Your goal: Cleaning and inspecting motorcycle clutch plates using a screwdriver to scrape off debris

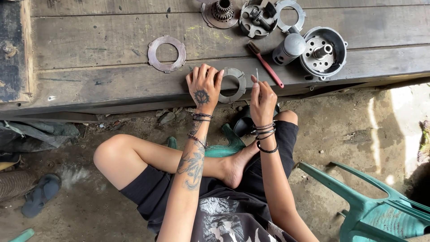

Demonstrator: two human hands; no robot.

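Knees and shirt at 6 o'clock. Left hand (pixel 204 87) spreads its fingers on a ring plate (pixel 233 84) lying on the plank bench (pixel 112 45); right hand (pixel 262 96) pinches a thin pin (pixel 257 75). Second ring plate (pixel 166 54) at 11 o'clock, stripped housings (pixel 323 51) at 1 o'clock: judged mid-work.

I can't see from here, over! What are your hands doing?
Left hand flat on a metal ring on the wooden bench. Right hand pinching a thin metal tool. Red brush beside it.
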